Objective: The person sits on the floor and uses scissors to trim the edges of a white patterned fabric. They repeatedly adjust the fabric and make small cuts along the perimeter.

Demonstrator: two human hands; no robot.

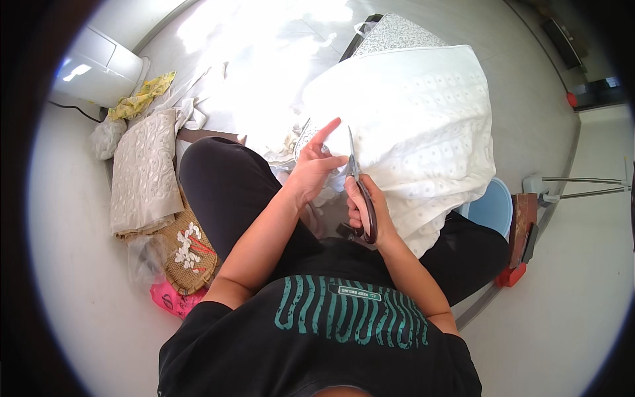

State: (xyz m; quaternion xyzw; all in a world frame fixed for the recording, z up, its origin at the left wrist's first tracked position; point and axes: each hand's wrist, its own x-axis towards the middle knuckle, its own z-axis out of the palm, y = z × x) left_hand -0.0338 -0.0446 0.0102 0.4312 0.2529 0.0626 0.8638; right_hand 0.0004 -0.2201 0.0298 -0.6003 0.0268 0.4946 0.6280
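My right hand (372,211) grips a pair of scissors (353,161) by their dark brown handles, with the blades pointing away from me. Just left of the blades is my left hand (315,171), its index finger stretched out and its thumb reaching close to the scissors. White cloth shows between that thumb and index finger; whether the hidden fingers pinch it cannot be told. A large white fabric (421,119) with rows of small eyelet-like motifs spreads before me and drapes over my right leg. Under it lies a speckled grey-white board or padded surface (399,34).
Left of me, a folded beige embossed fabric (146,173) lies partly over a woven basket tray (186,223) holding white pieces and red strips. A pink bag (173,300) sits below. At right stand a light blue bucket (491,203) and a brown wooden piece (525,221).
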